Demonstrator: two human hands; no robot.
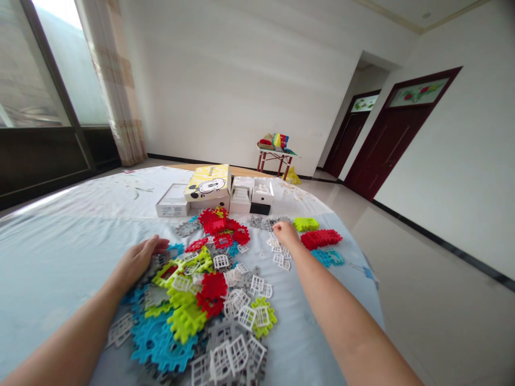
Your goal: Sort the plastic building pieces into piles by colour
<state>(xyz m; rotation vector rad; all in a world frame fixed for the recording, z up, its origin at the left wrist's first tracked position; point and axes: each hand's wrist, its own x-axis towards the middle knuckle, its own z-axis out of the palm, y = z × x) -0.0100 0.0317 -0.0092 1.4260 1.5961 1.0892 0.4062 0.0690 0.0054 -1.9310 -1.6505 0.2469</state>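
Observation:
A heap of toothed plastic building pieces lies before me, with blue pieces (161, 343), lime-green pieces (187, 316), red pieces (212, 294) and small white window-frame pieces (237, 303) mixed together. My left hand (139, 261) rests over the heap's left edge, above grey pieces, fingers stretched to the right and partly hidden. Over on the right, my right hand (285, 234) is closed, fingertips pinched beside a row of grey pieces (263, 221) and some white window pieces (280, 256). What the pinch holds, if anything, is hidden.
Sorted stacks stand at right: lime-green (306, 224), red (321, 238) and blue (328, 258). Behind the heap are a yellow cartoon box (209, 182), white boxes (173, 201) and a black box (260, 208). The round table's cloth (60, 257) curves away at right.

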